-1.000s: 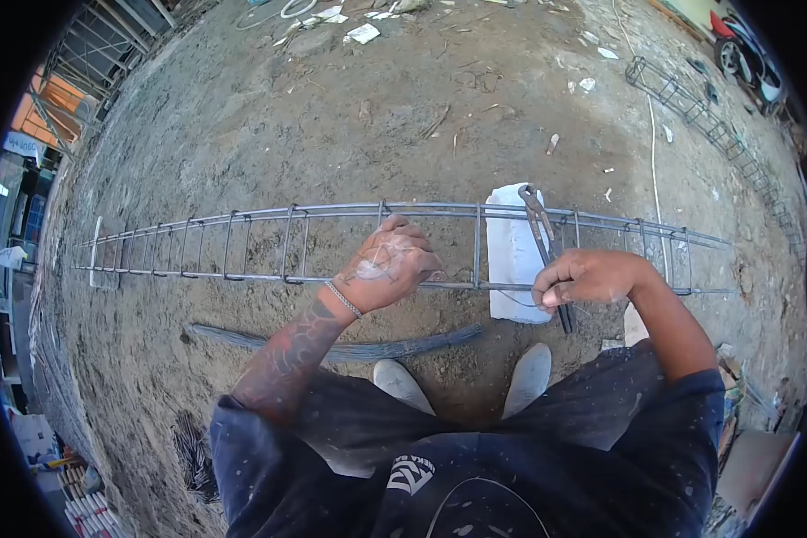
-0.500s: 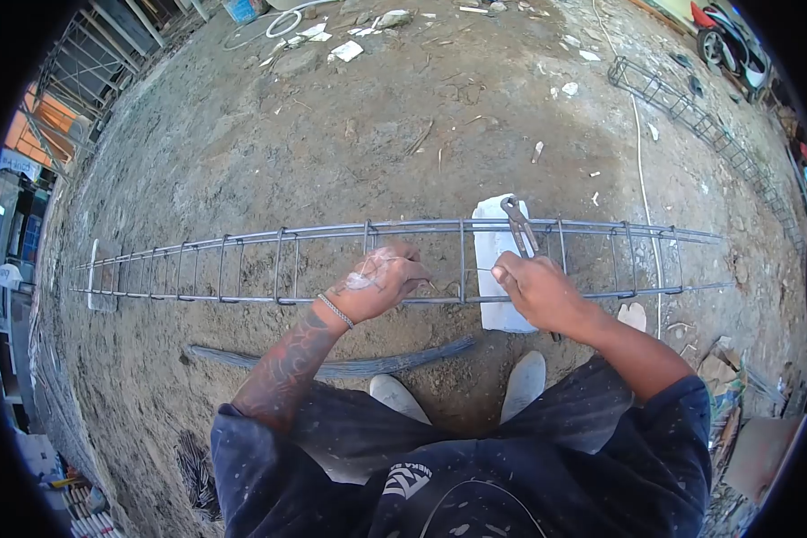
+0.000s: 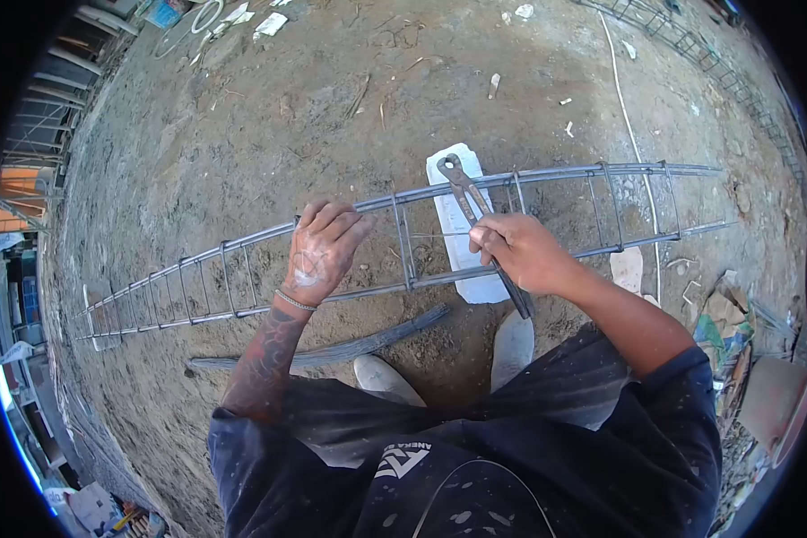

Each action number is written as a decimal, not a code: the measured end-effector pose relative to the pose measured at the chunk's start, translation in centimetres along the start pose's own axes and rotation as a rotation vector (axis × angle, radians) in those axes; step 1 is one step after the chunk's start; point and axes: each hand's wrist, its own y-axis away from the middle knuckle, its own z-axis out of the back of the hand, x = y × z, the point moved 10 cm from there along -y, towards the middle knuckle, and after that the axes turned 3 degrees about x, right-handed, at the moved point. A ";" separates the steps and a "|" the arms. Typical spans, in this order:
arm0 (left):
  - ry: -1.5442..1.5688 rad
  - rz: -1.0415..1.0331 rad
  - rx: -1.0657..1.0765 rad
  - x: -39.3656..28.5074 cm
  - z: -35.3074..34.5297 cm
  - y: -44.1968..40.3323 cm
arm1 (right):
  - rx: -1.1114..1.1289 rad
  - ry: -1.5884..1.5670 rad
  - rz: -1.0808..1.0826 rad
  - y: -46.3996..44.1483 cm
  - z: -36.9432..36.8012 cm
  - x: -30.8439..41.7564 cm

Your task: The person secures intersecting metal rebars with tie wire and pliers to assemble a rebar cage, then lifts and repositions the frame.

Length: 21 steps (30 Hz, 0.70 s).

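Steel bar cage (image 3: 421,192) lies lengthwise across ground (image 3: 269,134). Left hand (image 3: 316,254): fingers bent at far bars; whether closed on them, cannot tell. Bundle of rods (image 3: 368,343) nearer feet. Right hand (image 3: 522,253): thumb and fingers pinching thin wire (image 3: 439,235). Pincers (image 3: 462,186) slant over white block (image 3: 448,211), handles passing beneath right hand.

Outdoor building yard. Bare, rutted dirt ground (image 3: 278,125); long steel rebar cage (image 3: 332,295) laid across it, second cage (image 3: 704,56) toward far edge. Loose hose (image 3: 208,16), white rubble (image 3: 270,25) scattered; pale poles (image 3: 70,61) at one side.
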 end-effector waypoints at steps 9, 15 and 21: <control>0.058 0.079 -0.019 -0.1 -0.7 -0.3 | 0.221 -0.867 -0.458 2.3 -2.1 -3.7; 0.628 0.510 -0.101 0.3 -2.9 -0.5 | -0.004 -1.161 -0.152 1.8 3.3 0.0; 1.454 0.742 -0.016 -6.3 -7.5 1.2 | -0.375 -0.103 0.125 0.2 -0.1 3.7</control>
